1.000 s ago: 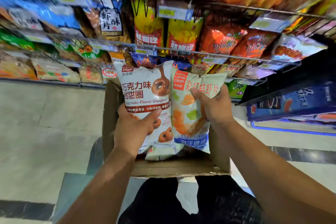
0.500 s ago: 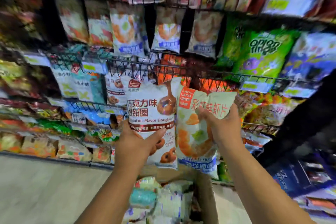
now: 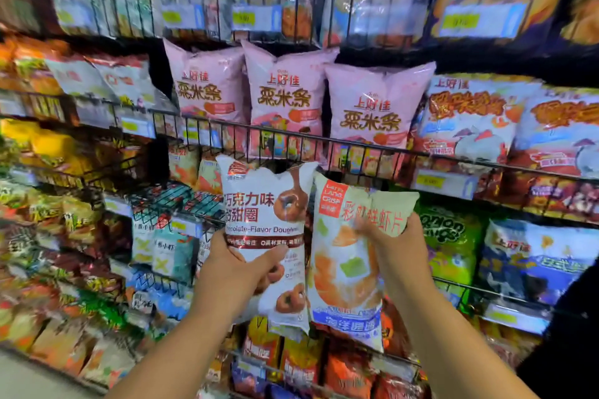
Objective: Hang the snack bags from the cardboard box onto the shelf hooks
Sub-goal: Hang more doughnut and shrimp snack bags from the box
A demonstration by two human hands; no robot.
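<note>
We found the left hand (image 3: 236,272) gripping the doughnut bag (image 3: 264,207) and the right hand (image 3: 397,256) gripping the prawn cracker bag (image 3: 343,272). Both bags were upright, edge to edge, before the wire shelf (image 3: 356,143). Pink bags (image 3: 285,97) stood at twelve o'clock.

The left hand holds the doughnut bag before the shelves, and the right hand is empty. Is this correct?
Not quite. In the head view the left hand holds the doughnut bag before the shelves, but the right hand is not empty: it grips a shrimp-chip bag.
</note>
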